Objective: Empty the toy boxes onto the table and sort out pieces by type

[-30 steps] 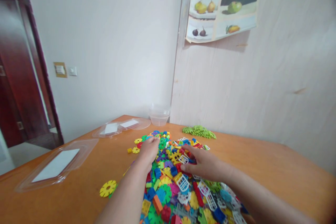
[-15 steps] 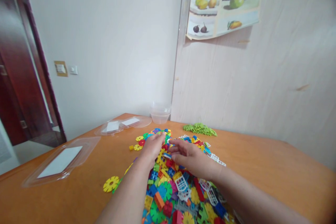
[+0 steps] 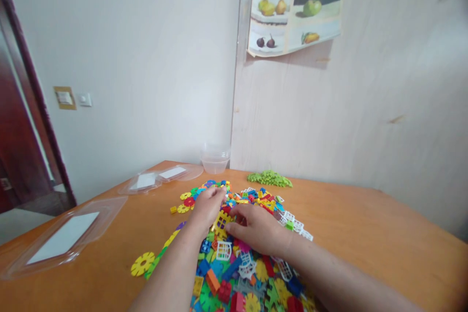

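Observation:
My left hand (image 3: 208,205) reaches over the left side of a pile of mixed plastic building pieces (image 3: 228,270). Its thumb side faces up, and its other fingers are mostly hidden. Across from it, my right hand (image 3: 258,228) is low over the pile with fingers curved and thumb apart; nothing shows in its grasp. Between both hands lies a yellow lattice piece (image 3: 221,223), close to the right thumb; whether they touch I cannot tell. Nearer to me are a white grid window piece (image 3: 224,250), an orange brick (image 3: 212,281) and a red brick (image 3: 224,291).
Yellow flower discs (image 3: 143,264) lie at the pile's left edge. Bright green pieces (image 3: 269,179) are heaped at the back. Clear tubs (image 3: 215,160) stand against the wall. Transparent lids with white labels (image 3: 64,237) lie on the left of the orange-brown table (image 3: 365,234).
The view has turned slightly right. My right hand has dropped lower, its fingers curling more toward the pile. A white grid piece now shows nearer to me, below the yellow lattice piece.

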{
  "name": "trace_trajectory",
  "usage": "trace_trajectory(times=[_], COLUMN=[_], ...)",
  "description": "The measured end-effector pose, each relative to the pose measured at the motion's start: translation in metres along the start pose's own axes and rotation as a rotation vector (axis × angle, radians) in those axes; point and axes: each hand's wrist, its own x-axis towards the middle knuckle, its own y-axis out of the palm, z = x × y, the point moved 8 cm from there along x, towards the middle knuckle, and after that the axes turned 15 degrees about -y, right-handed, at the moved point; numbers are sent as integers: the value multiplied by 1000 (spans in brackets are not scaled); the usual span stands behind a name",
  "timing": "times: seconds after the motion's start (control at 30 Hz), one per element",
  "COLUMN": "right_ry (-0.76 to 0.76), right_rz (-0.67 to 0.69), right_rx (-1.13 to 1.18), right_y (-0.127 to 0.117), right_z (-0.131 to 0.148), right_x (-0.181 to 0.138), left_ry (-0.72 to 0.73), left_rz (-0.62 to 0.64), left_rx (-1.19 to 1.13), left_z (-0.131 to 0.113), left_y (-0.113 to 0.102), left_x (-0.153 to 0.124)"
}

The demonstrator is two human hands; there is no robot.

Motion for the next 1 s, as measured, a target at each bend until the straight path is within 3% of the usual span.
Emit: trace_trajectory(times=[0.17,0.3,0.53,0.67,0.8,0.87,1.0], right_ry=[59,38,100,183,259,347,463], right_rz=[-15,-77,-187,-279,-464,-572,-644], right_rx=[-145,-116,398,690,707,599,481], right_y=[3,4,11,1,-31,-51,-78], right_z=[1,-3,-23,-34,-69,-101,-162], right_x=[6,10,15,18,29,35,52], left_ry=[22,36,-25,-48,-67,-73,-68], left_rz=[-13,-33,-22,-37,-31,-37,-59], left_rx=[6,24,-40,-108,-103,-81,-47], left_z=[-3,-1,0,2,6,7,5], left_y=[0,-1,-1,-4,-5,-5,-6], left_x=[-2,1,0,0,4,5,5])
